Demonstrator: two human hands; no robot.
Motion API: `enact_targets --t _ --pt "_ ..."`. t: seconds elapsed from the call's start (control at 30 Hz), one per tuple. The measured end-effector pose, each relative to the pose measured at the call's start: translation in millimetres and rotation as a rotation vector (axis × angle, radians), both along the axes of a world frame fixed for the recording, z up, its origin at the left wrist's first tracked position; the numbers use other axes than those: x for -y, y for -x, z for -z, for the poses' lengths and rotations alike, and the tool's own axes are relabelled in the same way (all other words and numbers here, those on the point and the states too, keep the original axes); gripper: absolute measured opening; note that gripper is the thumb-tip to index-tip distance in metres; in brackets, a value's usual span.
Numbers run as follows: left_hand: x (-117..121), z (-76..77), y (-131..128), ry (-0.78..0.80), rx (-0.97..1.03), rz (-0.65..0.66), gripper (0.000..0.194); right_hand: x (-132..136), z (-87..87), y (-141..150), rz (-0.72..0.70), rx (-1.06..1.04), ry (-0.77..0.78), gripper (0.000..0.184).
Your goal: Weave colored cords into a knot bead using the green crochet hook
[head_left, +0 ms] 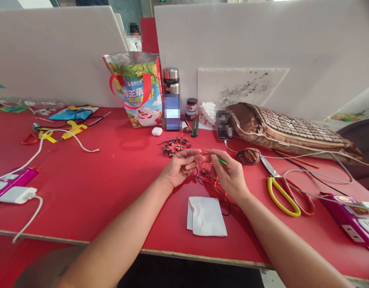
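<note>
My left hand (180, 167) is curled, its fingertips pinching thin coloured cords (208, 173) that trail onto the red table (91, 188). My right hand (228, 173) is closed on a thin green tool (226, 163) whose tip points right, and also touches the cords. The two hands meet fingertip to fingertip above the tangle. Several small knotted pieces (175, 145) lie just beyond my left hand. A spool of multicoloured cord (248, 156) sits right of my right hand.
A folded white paper (206, 216) lies near the front edge. Yellow and red scissors (284, 192) are at the right, with power strips (352, 218), a woven bag (292, 130), a printed shopping bag (136, 92), a flask (171, 82) and a phone (224, 125) behind.
</note>
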State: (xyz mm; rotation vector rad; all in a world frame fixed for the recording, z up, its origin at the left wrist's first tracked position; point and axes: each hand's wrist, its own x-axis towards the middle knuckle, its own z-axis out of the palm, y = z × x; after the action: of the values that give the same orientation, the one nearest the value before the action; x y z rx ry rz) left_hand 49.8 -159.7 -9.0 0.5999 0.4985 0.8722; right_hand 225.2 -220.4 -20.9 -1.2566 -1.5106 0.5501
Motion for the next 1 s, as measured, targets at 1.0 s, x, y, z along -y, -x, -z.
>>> enact_targets --t 1.0 --pt "-3.6 6.0 2.3 0.043 0.015 -0.025 0.022 -0.4 6.6 2.1 0.008 0.049 0.022 0.041"
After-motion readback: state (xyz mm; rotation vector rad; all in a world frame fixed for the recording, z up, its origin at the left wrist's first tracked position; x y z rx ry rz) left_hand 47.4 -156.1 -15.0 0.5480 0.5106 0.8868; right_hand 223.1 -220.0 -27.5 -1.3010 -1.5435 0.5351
